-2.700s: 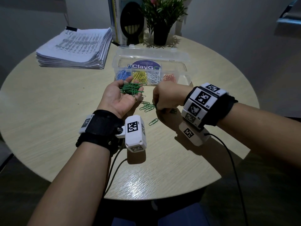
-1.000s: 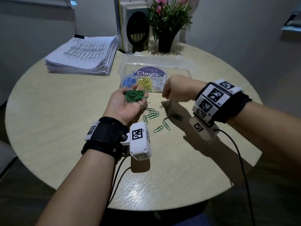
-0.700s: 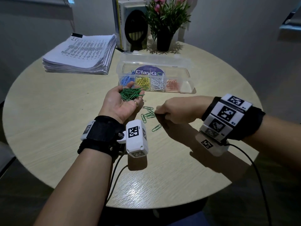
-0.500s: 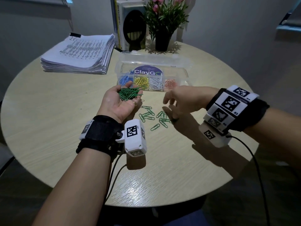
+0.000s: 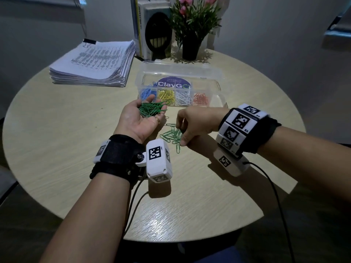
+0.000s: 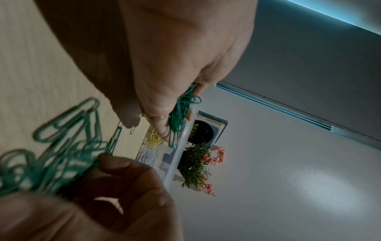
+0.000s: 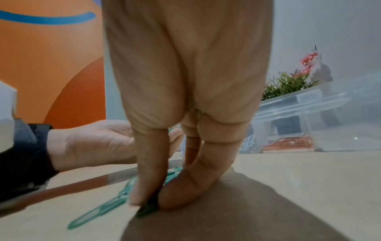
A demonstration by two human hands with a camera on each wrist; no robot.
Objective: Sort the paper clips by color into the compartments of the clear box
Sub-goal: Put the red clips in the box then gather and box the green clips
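green clips (image 5: 170,135) pinched by right hand (image 5: 197,123) lie flat, long axes splayed.

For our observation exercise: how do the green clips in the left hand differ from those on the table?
Palm clips lie heaped in the upturned left hand; table clips lie spread on the table. Palm clips rest loose; the right hand pinches some table clips. Both are green, outside the box.

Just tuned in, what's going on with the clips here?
The left hand, palm up, carries a heap of green clips. The right hand pinches loose clips of the same green on the table. The box behind already holds blue, yellow, white and red clips; no green in it yet.
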